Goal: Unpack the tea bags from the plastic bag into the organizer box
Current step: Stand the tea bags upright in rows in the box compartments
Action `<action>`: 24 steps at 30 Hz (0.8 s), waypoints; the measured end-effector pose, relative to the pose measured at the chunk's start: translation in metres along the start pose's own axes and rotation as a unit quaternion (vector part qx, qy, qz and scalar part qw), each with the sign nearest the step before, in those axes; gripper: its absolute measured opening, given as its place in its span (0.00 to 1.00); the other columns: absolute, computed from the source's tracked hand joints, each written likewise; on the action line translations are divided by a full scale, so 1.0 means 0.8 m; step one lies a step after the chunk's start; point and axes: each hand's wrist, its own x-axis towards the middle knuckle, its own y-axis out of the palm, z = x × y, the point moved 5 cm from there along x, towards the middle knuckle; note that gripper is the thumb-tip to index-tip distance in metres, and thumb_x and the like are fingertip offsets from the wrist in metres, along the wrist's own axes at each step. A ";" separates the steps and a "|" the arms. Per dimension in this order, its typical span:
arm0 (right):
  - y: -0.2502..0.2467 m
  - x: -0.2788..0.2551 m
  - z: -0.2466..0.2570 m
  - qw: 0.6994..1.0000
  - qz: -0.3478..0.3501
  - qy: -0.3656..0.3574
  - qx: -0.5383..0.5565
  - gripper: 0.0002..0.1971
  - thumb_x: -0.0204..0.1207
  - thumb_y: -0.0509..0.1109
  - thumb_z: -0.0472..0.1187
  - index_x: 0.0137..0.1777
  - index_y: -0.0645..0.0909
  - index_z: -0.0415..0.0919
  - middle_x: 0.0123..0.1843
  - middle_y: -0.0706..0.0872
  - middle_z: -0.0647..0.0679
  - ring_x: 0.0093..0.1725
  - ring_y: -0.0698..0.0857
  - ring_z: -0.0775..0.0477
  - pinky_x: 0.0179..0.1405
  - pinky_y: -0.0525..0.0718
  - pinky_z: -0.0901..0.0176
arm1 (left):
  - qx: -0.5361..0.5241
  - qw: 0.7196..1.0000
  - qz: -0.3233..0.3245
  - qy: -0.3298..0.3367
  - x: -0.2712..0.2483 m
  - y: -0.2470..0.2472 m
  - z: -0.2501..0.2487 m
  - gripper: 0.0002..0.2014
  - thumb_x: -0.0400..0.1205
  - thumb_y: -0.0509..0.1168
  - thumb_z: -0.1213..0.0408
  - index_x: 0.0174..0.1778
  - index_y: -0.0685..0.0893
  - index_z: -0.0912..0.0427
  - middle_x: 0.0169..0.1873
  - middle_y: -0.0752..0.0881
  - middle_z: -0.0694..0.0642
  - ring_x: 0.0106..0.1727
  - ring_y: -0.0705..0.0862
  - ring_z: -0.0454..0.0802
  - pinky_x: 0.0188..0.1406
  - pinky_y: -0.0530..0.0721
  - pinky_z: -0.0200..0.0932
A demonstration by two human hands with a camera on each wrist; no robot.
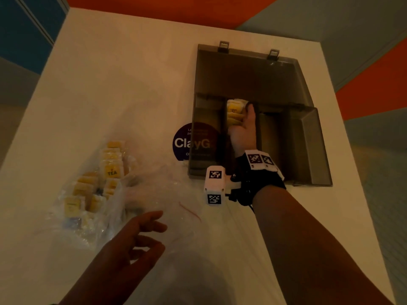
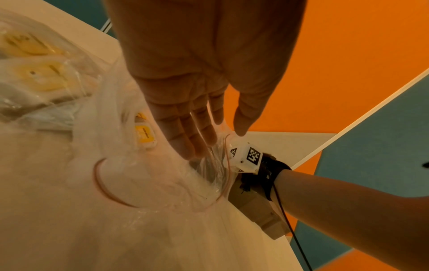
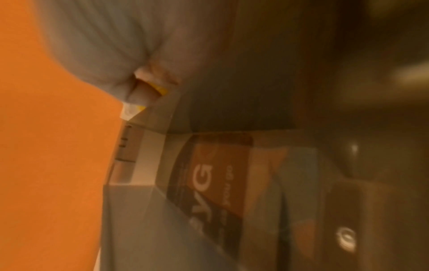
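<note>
Head view: right hand [image 1: 242, 128] pinches a stack of tea bags [image 1: 234, 113] in the organizer box [image 1: 308, 146]'s second compartment from the left. Seat them against the far wall, then release. Left hand [image 1: 134, 241] relaxed, spread over the plastic bag [image 1: 92, 194], holding nothing; more bags inside.

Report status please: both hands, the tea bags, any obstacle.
Right hand grips yellow tea bags inside grey plastic organizer box. Left hand open over clear plastic bag; many more yellow sachets remain inside. No obstacle visible.
</note>
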 end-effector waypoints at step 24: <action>-0.027 -0.015 0.007 0.993 0.042 0.110 0.000 0.42 0.70 0.56 0.20 0.81 0.49 0.48 0.81 0.62 0.42 0.79 0.64 0.38 0.76 0.67 0.45 | 0.144 0.963 -0.136 0.183 -0.043 -0.039 -0.061 0.11 0.70 0.69 0.59 0.44 0.82 0.37 0.44 0.84 0.29 0.35 0.81 0.33 0.34 0.77 0.20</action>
